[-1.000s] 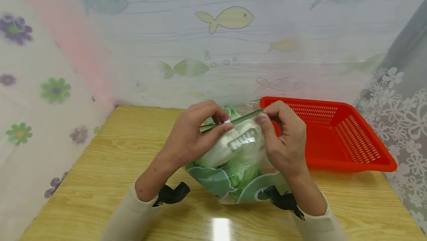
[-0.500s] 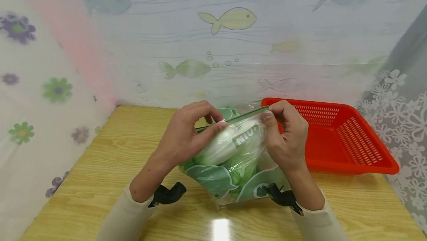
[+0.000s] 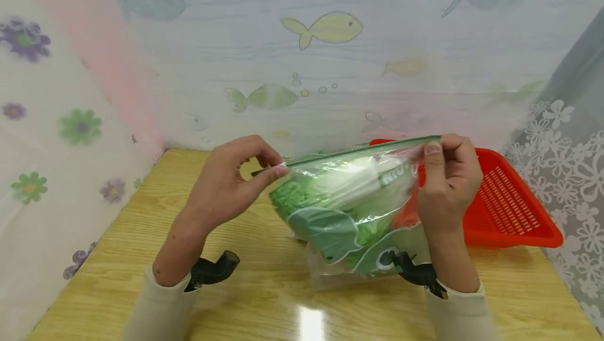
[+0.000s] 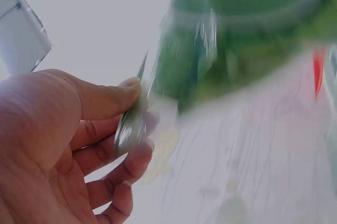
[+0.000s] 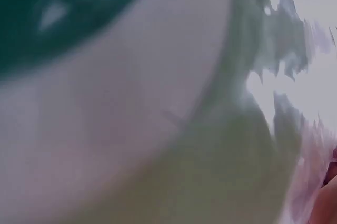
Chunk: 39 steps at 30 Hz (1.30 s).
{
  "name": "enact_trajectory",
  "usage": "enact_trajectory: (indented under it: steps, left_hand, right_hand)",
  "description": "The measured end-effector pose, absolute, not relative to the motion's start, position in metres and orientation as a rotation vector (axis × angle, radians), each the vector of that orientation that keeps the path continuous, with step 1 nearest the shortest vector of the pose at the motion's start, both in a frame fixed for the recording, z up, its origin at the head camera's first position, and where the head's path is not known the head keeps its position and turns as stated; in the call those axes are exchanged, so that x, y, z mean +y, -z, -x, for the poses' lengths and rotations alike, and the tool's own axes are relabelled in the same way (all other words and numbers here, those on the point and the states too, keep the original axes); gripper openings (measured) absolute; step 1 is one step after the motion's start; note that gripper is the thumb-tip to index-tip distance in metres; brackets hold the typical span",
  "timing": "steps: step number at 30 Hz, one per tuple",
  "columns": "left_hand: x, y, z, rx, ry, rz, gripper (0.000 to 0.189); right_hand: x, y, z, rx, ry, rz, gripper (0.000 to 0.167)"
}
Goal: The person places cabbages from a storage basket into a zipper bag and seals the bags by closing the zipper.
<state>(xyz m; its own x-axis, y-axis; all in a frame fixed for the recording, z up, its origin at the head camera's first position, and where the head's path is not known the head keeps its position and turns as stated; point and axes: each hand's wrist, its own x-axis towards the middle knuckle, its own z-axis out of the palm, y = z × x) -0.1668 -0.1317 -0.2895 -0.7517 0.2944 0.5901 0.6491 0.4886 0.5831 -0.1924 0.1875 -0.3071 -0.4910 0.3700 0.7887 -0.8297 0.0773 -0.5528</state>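
Observation:
A clear zip bag (image 3: 325, 236) with green printed shapes hangs stretched between both hands in the head view, leafy green vegetables with white stalks (image 3: 349, 186) inside it. My left hand (image 3: 226, 183) pinches the left part of its green zip strip (image 3: 358, 151) between thumb and fingers, right at a small white slider (image 3: 282, 164). The strip's right end is gripped by my right hand (image 3: 448, 183). In the left wrist view, thumb and forefinger of the left hand (image 4: 68, 140) hold the bag's edge. Blurred bag plastic (image 5: 184, 108) fills most of the right wrist view.
Behind the bag and to the right stands a red plastic basket (image 3: 514, 238) with slotted walls, partly hidden by the right hand. The wooden table (image 3: 137, 257) lies below. Fish-printed curtain (image 3: 236, 57) closes off the back. Each wrist carries a black mount (image 3: 214, 268).
My hands have moved apart, the left one leftward and the right one rightward. The bag, bunched a second ago, is now stretched wide with its zip strip drawn straight.

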Motion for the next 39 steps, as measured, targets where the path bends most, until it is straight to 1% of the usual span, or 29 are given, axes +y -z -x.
enact_trajectory:
  steps: [5,13,16,20,23,25,32,35,38,39]
  left_hand:
    - [-0.157,0.292,0.166,-2.308,1.186,0.765,0.009]
    - [-0.158,0.295,0.170,-2.273,1.384,0.759,0.005]
    - [-0.154,0.297,0.173,-2.301,1.502,0.728,0.012]
    - [-0.152,0.300,0.176,-2.322,1.674,0.682,0.020]
    - [-0.152,0.302,0.177,-2.305,1.775,0.625,0.024]
    - [-0.152,0.303,0.178,-2.288,1.814,0.585,0.026]
    - [-0.157,0.310,0.182,-2.254,1.865,0.401,0.028]
    - [-0.165,0.314,0.186,-2.265,1.900,0.323,0.029]
    - [-0.176,0.321,0.191,-2.290,1.969,0.278,0.030]
    - [-0.181,0.324,0.194,-2.295,1.994,0.270,0.030]
  right_hand:
    - [0.203,0.306,0.192,-1.406,-1.628,-0.470,0.012]
    - [0.206,0.311,0.189,-1.713,-1.550,-0.546,0.011]
    - [0.207,0.311,0.188,-1.781,-1.554,-0.619,0.011]
    - [0.209,0.310,0.189,-1.858,-1.667,-0.733,0.013]
    - [0.209,0.310,0.189,-1.982,-1.733,-0.714,0.023]
    - [0.207,0.310,0.188,-2.103,-1.734,-0.653,0.030]
    - [0.198,0.311,0.189,-2.449,-1.863,-0.478,0.035]
    - [0.195,0.315,0.190,-2.580,-1.887,-0.508,0.050]
    - [0.187,0.324,0.191,-2.722,-1.808,-0.584,0.067]
    - [0.183,0.328,0.192,-2.745,-1.796,-0.601,0.070]
